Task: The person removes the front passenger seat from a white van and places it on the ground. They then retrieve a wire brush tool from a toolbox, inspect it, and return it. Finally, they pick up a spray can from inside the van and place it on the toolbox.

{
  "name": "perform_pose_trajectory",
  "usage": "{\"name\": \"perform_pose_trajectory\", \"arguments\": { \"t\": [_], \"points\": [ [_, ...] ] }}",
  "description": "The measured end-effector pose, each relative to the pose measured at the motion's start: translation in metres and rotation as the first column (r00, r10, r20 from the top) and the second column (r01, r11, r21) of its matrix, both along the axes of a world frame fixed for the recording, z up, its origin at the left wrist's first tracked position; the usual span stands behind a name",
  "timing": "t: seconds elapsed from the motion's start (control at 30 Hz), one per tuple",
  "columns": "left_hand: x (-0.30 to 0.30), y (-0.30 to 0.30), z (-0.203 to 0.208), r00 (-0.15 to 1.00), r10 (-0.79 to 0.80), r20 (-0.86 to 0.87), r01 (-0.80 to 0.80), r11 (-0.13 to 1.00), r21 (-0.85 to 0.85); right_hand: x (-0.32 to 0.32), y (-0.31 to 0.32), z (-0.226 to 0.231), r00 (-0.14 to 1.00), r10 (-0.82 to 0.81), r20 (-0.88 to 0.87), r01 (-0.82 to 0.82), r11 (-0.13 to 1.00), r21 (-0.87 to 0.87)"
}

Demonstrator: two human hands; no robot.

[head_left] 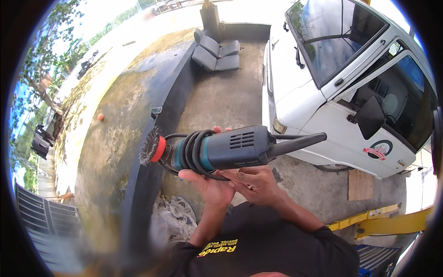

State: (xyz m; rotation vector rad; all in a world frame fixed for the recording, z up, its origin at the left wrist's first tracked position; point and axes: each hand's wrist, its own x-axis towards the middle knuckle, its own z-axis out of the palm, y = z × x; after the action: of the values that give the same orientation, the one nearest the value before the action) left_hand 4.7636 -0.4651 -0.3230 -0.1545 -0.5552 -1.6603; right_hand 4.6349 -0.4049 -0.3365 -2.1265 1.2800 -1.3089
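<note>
A teal and dark grey angle grinder lies sideways in front of my chest. On its left end sits a wire cup brush with a red-orange band. The black power cord is wound in several loops around the grinder's body. My left hand supports the grinder from below, its thumb at the near side and fingertips showing over the far side. Close beside it, my right hand has its fingers bent together at the cord's lower loop, under the grinder's body. A dark tapered piece sticks out at the right end.
A white truck with a black side mirror stands at the right. A low dark wall runs along the left, a phone-like object on it. Grey seats lie beyond. Yellow metal arms and crumpled plastic sheeting are nearer.
</note>
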Motion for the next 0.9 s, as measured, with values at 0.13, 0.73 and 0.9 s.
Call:
{"name": "perform_pose_trajectory", "arguments": {
  "t": [0.13,0.73,0.9],
  "points": [
    [0.01,0.002,-0.013,0.981,-0.178,0.078,0.176,0.984,0.032,-0.027,-0.007,-0.032,0.973,-0.195,-0.126,0.197,0.98,0.006],
    [0.015,0.009,-0.059,0.706,0.102,0.701,-0.094,0.994,-0.051,-0.091,-0.037,0.059,0.675,-0.305,-0.671,0.165,0.95,-0.266],
    [0.015,0.005,-0.063,0.666,0.287,0.688,-0.239,0.956,-0.168,-0.041,-0.019,0.064,0.863,-0.286,-0.417,0.26,0.958,-0.118]
  ]
}}
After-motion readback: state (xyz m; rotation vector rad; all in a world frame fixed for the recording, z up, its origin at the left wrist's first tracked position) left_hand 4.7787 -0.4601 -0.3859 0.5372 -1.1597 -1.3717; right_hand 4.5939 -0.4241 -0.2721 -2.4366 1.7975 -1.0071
